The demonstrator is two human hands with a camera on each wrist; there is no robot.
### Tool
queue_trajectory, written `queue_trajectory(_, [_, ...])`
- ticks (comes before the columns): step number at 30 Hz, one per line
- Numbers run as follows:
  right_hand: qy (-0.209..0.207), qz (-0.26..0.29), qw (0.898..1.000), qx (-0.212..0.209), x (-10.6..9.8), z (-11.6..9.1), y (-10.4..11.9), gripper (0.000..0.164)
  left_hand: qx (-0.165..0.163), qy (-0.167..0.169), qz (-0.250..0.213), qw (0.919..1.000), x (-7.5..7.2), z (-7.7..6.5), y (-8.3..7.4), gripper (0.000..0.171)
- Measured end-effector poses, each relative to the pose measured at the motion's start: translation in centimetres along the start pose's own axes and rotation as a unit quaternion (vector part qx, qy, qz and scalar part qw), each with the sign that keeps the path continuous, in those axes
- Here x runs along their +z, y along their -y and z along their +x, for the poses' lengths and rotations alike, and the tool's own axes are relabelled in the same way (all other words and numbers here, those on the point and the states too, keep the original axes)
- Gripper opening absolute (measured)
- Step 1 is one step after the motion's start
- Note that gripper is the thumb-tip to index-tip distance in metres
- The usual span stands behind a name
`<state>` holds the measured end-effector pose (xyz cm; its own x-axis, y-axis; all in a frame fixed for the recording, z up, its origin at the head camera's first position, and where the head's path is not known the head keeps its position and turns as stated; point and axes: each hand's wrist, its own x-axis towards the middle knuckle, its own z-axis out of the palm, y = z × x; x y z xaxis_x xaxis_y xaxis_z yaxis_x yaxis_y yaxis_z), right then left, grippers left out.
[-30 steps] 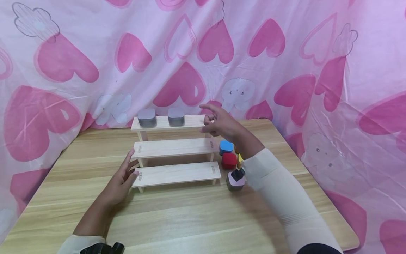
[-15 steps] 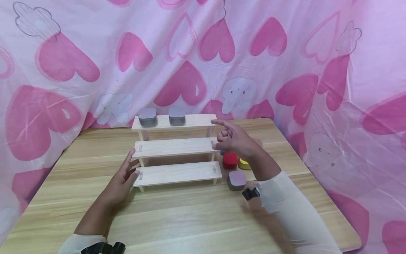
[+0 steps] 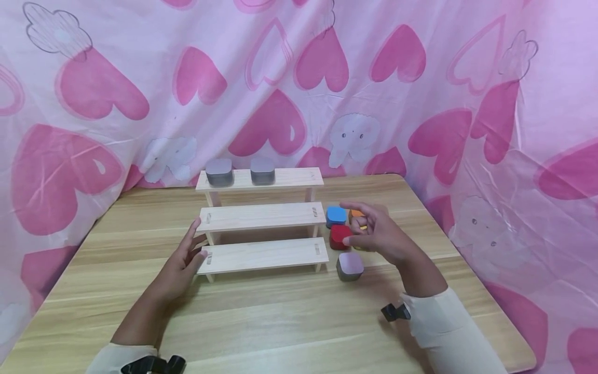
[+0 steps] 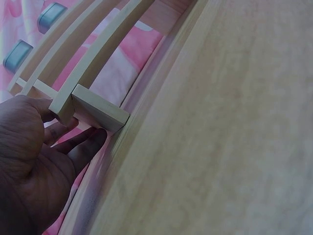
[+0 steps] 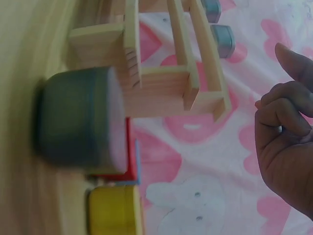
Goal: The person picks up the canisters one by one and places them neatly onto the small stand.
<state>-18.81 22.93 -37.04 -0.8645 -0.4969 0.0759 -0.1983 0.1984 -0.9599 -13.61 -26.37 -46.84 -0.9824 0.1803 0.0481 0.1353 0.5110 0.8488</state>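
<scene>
A three-tier wooden step shelf (image 3: 263,256) stands on the table. My left hand (image 3: 179,265) holds its left end, thumb on the lowest board and fingers against the side leg (image 4: 100,108). On the top tier sit two grey rounded-square blocks, one at the left end (image 3: 219,174) and one nearer the middle (image 3: 263,172). My right hand (image 3: 385,236) hovers over the blocks right of the shelf, thumb and index finger apart, the other fingers curled, nothing held. Under or beside it are red (image 3: 340,237), blue (image 3: 336,215), orange (image 3: 356,213), yellow (image 5: 112,208) and lilac-topped (image 3: 350,265) blocks.
The wood-grain table (image 3: 261,327) has its right edge beyond the right arm. A pink heart-patterned cloth (image 3: 266,124) hangs behind and along the sides. Black camera mounts sit at the left wrist (image 3: 154,364) and right wrist (image 3: 395,312).
My right hand has moved from the right end of the top tier down and to the right, over the coloured blocks. My left hand stays at the shelf's left end.
</scene>
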Motion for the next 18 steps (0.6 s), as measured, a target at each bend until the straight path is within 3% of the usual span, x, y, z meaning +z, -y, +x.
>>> queue_trajectory(7, [0.001, 0.019, 0.999, 0.039, -0.5, -1.5, -1.4, 0.077, -0.006, 0.0, 0.001, 1.0, 0.0, 0.0, -0.2, 0.088])
queue_trajectory(18, [0.047, -0.045, 0.995, 0.07, -1.7, -2.6, -3.8, 0.066, -0.007, 0.002, 0.001, 1.0, 0.0, -0.1, -0.3, 0.087])
